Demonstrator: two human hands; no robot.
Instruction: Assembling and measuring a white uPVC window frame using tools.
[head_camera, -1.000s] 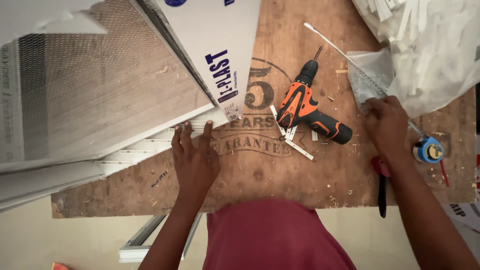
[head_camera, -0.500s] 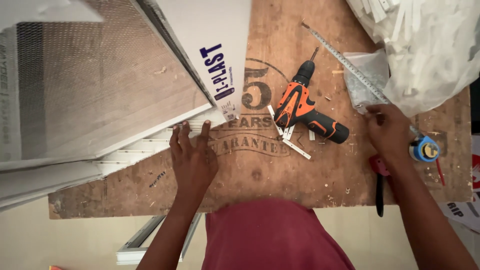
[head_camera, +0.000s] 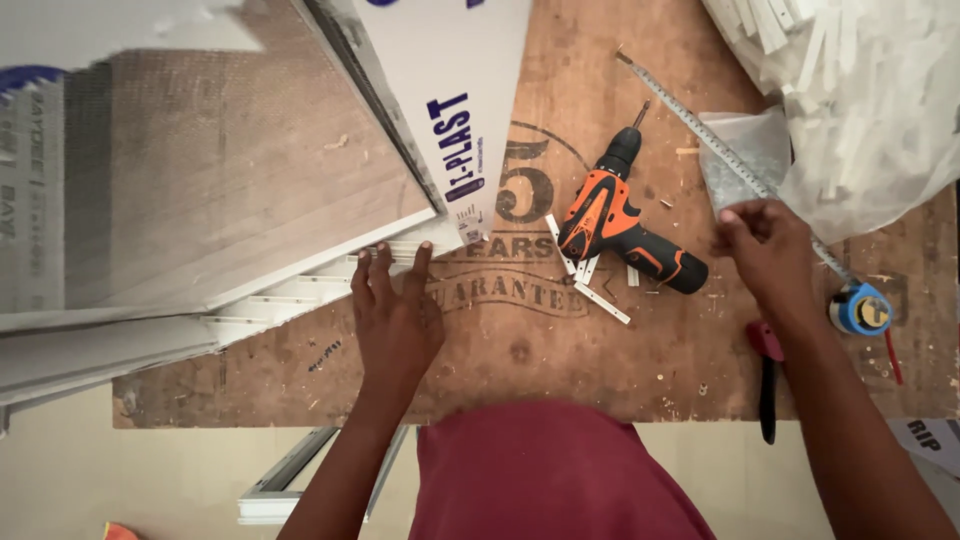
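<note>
My left hand (head_camera: 395, 310) lies flat, fingers together, on the end of a stack of white plastic panels (head_camera: 290, 295) that slants across the wooden worktable (head_camera: 560, 350). My right hand (head_camera: 770, 250) hovers over an extended metal tape measure (head_camera: 730, 150), fingers curled near a small clear plastic bag (head_camera: 745, 150); whether it grips anything is unclear. The tape's blue case (head_camera: 860, 308) lies to the right of that hand. An orange and black cordless drill (head_camera: 620, 225) rests between my hands, with short white offcuts (head_camera: 585, 275) beside it.
A wood-grain panel (head_camera: 230, 190) and a white wrapped panel (head_camera: 450, 90) overlap at the upper left. A clear bag of white strips (head_camera: 870, 90) fills the upper right. Red-handled pliers (head_camera: 768, 380) lie at the table's near edge. A white frame piece (head_camera: 290, 480) lies on the floor below.
My right hand has moved up and left along the tape measure toward the small plastic bag. My left hand stays on the white panels.
</note>
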